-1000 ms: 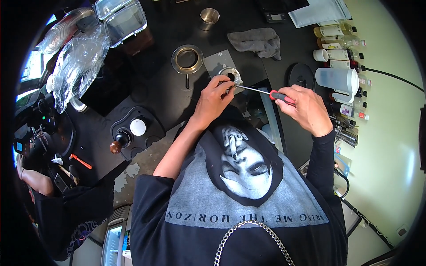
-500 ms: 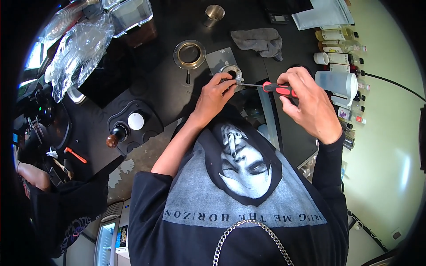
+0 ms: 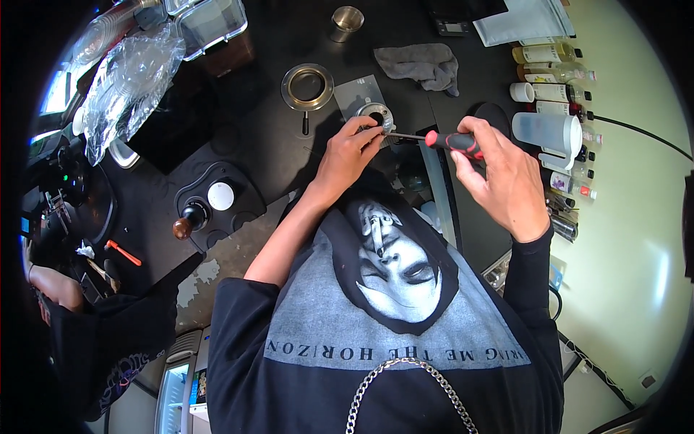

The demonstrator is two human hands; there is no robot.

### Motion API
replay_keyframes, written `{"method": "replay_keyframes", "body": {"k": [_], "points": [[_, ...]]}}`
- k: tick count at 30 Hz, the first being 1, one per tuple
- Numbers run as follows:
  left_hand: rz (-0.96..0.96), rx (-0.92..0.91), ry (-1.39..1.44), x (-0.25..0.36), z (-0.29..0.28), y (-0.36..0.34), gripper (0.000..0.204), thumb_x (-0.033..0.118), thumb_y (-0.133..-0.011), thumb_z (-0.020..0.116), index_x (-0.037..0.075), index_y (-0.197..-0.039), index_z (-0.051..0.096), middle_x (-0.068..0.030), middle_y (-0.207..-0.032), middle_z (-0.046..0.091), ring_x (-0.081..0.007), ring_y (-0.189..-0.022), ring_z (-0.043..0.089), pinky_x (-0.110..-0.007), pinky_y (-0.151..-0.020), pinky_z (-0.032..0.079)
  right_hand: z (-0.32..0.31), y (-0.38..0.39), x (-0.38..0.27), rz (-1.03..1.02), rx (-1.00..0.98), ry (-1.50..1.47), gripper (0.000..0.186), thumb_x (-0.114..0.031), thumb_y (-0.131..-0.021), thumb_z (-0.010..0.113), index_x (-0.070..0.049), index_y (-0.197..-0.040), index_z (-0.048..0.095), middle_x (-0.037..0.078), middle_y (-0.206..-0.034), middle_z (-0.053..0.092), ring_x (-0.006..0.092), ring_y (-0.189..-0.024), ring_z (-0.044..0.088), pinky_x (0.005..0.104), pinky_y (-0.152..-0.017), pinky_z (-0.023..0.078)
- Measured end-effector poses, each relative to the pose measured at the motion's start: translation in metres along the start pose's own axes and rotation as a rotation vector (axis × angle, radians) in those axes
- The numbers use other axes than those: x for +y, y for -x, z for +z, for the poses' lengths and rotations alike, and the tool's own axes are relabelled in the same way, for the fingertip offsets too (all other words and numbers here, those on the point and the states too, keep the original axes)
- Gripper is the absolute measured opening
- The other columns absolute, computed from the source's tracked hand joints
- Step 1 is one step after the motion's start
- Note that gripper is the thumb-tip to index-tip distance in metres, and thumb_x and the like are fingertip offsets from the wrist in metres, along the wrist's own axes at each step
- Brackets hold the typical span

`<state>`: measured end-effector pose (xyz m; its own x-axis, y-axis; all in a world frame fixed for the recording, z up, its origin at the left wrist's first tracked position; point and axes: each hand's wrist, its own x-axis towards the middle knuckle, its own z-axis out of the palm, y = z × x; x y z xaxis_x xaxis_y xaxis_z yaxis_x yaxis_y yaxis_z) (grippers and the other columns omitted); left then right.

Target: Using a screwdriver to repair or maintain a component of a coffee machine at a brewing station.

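Note:
My left hand (image 3: 349,159) pinches the near edge of a small round metal part (image 3: 385,112) with a dark hole in its middle. A flat silver-grey plate (image 3: 354,92) lies under and beside that part. In my right hand (image 3: 510,181) is a screwdriver (image 3: 454,142) with a red and black handle, my fingers closed round its grip. Its shaft points left, and the tip meets the round part's near side by my left fingertips. Those fingertips hide the exact contact.
A metal ring with a handle (image 3: 308,87), a steel cup (image 3: 347,24) and a grey cloth (image 3: 419,66) lie beyond my hands. Bottles (image 3: 546,54) and a translucent pitcher (image 3: 538,132) line the right wall. Left are a tamper (image 3: 191,217) and another person's arm (image 3: 58,287).
My right hand has shifted slightly down and left and turned a little, and the screwdriver's handle has rotated in its grip. My left hand stays nearly still on the metal part.

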<state>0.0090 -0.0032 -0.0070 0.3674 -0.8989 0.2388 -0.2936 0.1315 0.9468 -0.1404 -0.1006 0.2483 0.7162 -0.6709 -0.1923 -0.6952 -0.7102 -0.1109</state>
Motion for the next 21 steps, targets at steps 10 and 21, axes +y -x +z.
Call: {"method": "replay_keyframes", "body": {"k": [10, 21], "points": [[-0.026, 0.007, 0.029, -0.0019, 0.0021, 0.0012, 0.019, 0.004, -0.091, 0.077, -0.002, -0.108, 0.072, -0.0109, -0.116, 0.069, -0.0299, -0.086, 0.074, -0.038, -0.074, 0.059, 0.0013, -0.0044, -0.0046, -0.015, 0.070, -0.065, 0.032, -0.023, -0.093, 0.076, -0.010, -0.119, 0.063, 0.011, -0.101, 0.073, 0.0307, -0.084, 0.073, 0.0401, -0.070, 0.056], [-0.076, 0.031, 0.048, 0.0001, 0.0053, 0.0008, 0.022, 0.006, -0.091, 0.077, -0.002, -0.110, 0.071, -0.0107, -0.116, 0.070, -0.0293, -0.083, 0.075, -0.037, -0.073, 0.060, 0.0076, -0.0085, 0.0005, -0.041, 0.059, -0.068, 0.033, -0.018, -0.092, 0.076, -0.009, -0.121, 0.062, 0.011, -0.101, 0.072, 0.0296, -0.087, 0.072, 0.0401, -0.073, 0.056]]}}
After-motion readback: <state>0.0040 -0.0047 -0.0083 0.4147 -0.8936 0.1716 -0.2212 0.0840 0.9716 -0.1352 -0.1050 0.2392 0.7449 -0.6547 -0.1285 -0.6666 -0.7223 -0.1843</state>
